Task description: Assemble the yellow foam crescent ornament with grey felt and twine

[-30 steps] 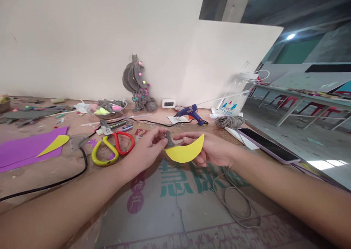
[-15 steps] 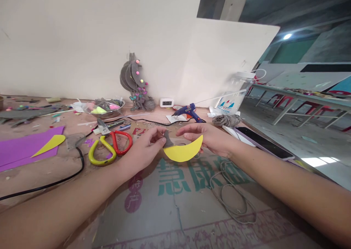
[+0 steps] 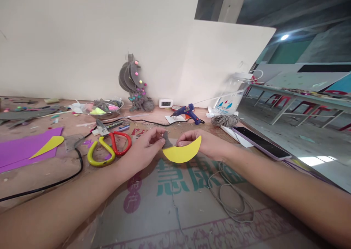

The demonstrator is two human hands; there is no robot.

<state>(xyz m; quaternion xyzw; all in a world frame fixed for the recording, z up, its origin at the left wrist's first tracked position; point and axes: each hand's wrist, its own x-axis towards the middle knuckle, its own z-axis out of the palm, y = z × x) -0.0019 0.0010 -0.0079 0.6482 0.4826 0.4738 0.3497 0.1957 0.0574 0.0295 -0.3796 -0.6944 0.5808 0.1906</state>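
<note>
A wide table (image 3: 41, 176) covered in brown cardboard sheeting with green and purple print carries everything, and its right edge falls away to the floor just past a dark flat phone (image 3: 260, 143). On the far left lies a purple foam sheet (image 3: 19, 150) with a yellow sliver on it, well clear of the work. Nearer the middle sit scissors with one red and one yellow plastic handle loop (image 3: 108, 150), within easy reach of the left hand (image 3: 142, 150). That hand is pinched shut on a small grey pointed felt piece (image 3: 166, 141), pressing it against the left tip of a yellow crescent-shaped foam cutout (image 3: 182, 152), which the right hand (image 3: 211, 146) grips along its upper edge, apparently to keep both pieces steady just above the table. Open cardboard lies near the person, apart from a loose loop of grey twine (image 3: 230, 197) at near right.
</note>
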